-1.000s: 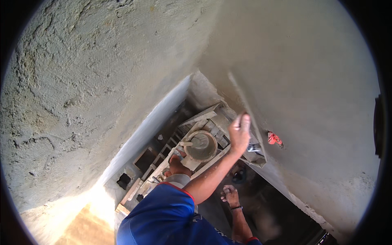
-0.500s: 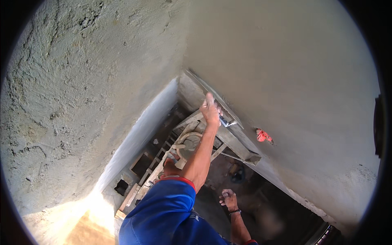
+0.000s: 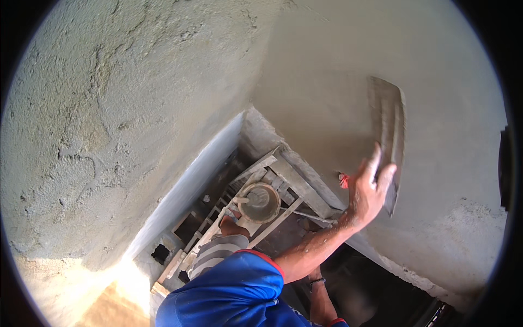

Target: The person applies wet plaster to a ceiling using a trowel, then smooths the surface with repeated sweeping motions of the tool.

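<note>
My left hand (image 3: 369,192) is raised against the grey plastered wall on the right and grips a long plastering trowel (image 3: 389,136), whose blade lies flat on the wet plaster. That arm comes out of my blue sleeve (image 3: 239,289). My right hand (image 3: 314,273) hangs low with a band on its wrist. It is mostly hidden behind the left forearm, so its fingers cannot be read. A round bucket of mortar (image 3: 260,203) rests on wooden planks (image 3: 297,182) far below the trowel.
A rough, unsmoothed plaster wall (image 3: 125,125) fills the left side and meets the smoother right wall at a corner. A wooden ladder-like frame (image 3: 204,234) leans below. A small red object (image 3: 343,180) sits near the wall. My striped trouser leg (image 3: 213,255) is by the frame.
My left hand has swung the trowel from the corner near the planks up and to the right along the smooth wall. The view has tilted with it.
</note>
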Tool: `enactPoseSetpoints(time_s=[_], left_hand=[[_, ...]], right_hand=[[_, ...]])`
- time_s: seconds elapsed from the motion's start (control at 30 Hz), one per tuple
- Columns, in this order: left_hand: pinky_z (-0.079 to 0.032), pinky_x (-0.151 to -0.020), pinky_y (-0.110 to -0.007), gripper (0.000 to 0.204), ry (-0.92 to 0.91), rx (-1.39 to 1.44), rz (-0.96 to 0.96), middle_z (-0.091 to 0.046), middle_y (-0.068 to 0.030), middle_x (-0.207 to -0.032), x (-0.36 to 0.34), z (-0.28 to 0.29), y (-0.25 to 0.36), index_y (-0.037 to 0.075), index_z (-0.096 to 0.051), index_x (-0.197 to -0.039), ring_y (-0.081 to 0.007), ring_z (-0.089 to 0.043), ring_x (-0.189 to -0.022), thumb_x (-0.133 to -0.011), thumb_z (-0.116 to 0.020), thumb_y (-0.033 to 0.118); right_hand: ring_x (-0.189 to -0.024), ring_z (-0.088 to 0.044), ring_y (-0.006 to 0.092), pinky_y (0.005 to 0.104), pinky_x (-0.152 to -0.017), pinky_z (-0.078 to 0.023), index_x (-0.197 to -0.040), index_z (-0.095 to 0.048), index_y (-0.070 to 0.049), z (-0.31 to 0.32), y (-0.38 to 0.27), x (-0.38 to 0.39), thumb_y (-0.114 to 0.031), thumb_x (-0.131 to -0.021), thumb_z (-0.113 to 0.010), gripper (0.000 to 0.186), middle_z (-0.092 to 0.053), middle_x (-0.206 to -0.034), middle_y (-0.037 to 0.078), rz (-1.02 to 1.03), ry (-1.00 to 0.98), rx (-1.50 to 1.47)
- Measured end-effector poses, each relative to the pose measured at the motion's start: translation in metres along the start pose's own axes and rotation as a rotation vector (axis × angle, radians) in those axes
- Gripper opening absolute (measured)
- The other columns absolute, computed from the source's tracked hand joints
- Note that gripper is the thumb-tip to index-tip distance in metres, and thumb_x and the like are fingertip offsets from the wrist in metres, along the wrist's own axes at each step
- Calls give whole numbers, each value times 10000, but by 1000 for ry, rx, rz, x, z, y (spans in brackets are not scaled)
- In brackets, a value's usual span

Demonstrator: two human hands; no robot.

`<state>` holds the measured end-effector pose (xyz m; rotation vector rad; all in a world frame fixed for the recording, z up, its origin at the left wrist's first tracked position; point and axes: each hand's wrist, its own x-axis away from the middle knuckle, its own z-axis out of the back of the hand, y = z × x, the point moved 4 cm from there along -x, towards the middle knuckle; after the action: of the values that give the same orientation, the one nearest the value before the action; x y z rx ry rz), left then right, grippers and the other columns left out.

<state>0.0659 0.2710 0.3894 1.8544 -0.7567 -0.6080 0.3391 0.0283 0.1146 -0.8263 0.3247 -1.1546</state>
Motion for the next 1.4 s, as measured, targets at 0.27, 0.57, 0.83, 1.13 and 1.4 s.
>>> enactPoseSetpoints(time_s=[0.27,0.57,0.83,1.13,1.4], left_hand=[[-369,-348,-237,384,365,362,619,-420,47,-557,13,146,-189,137,-452,-732,-64,-421,-426,-964,-572,418],[-347,-322,-277,392,481,496,700,-364,34,-517,-70,190,-330,150,-445,-754,-109,-392,-379,-931,-606,460],[-321,-320,-260,363,431,380,491,-376,39,-528,-88,152,-242,93,-519,-777,-80,-374,-383,-952,-602,400],[-505,-674,-343,420,370,-115,-96,-674,-105,-854,-89,59,-38,-122,-614,-1119,-163,-614,-791,-943,-642,259],[-443,-557,-342,493,-188,-59,-320,-537,-107,-721,20,-12,48,-13,-588,-1269,-182,-553,-625,-837,-753,159]], right_hand=[[-538,-622,121,255,-458,-528,-1090,-584,-19,-7,-32,-15,-217,-969,-550,235,-662,-773,81,-833,-206,-347],[-532,-619,131,245,-453,-523,-1089,-575,-44,-16,-8,7,-286,-968,-568,271,-658,-790,87,-906,-244,-418],[-532,-627,138,254,-456,-531,-1075,-584,-27,-13,-11,10,-264,-968,-559,261,-666,-791,101,-933,-219,-383],[-521,-617,125,258,-444,-527,-1066,-589,3,-7,-29,5,-207,-959,-543,240,-656,-758,87,-870,-166,-409],[-513,-626,139,267,-439,-538,-945,-636,21,5,-37,3,-152,-946,-521,208,-651,-667,86,-538,-159,-198]])
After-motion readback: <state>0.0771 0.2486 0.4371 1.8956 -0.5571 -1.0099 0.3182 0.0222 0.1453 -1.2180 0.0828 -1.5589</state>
